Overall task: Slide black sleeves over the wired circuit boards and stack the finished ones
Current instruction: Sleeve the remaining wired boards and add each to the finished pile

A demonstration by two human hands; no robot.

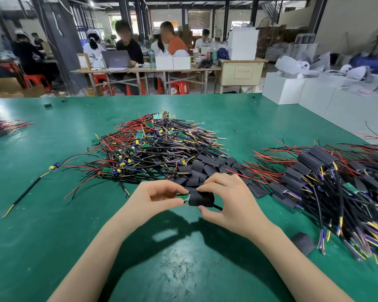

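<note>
We hold one board (182, 196) just above the green table (52, 214), near its front edge. Our left hand (159, 196) pinches the board's bare green end between thumb and fingertips. Our right hand (225, 200) pinches the black sleeve (200, 199), which already covers most of the board; a black wire (217, 207) leaves the sleeve's right end. So each grip is clenched on its own part. Just behind our hands lies a scatter of empty sleeves (202, 168), and behind that the pile of bare wired boards (157, 144). To our right the finished pile (319, 177) spreads out, wires trailing toward us. One loose sleeve (302, 243) lies alone beside it.
</note>
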